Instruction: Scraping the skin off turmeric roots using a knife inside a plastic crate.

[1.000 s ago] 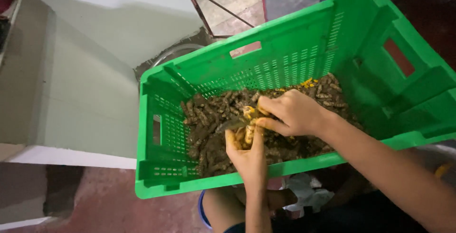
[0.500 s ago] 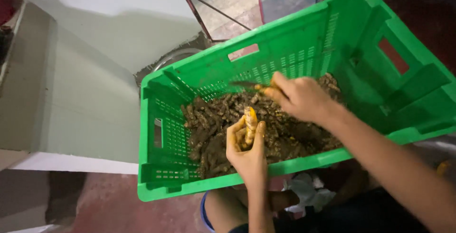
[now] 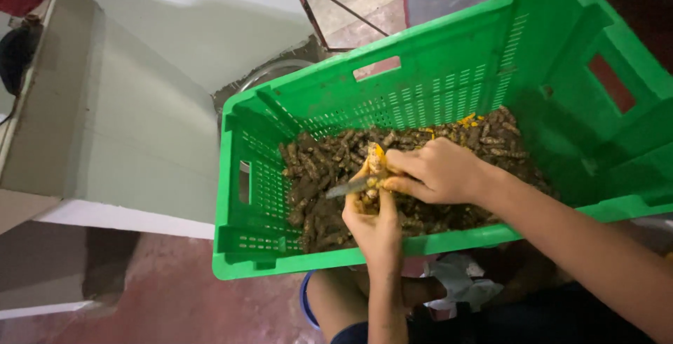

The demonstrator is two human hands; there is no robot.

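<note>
Both hands meet over the middle of the green crate [image 3: 449, 98]. Left hand [image 3: 375, 221] is closed around a yellow, partly peeled root [image 3: 375, 169], holding it upright above the pile. Right hand [image 3: 438, 172] is curled shut on a small knife [image 3: 350, 188], whose blade lies against the root and points left. Below them, brown roots [image 3: 315, 176] cover the crate's floor. Beside the crate stands a pale wall [image 3: 140, 105].

Crate walls [image 3: 449, 84] fence hands; top seemingly open.
</note>
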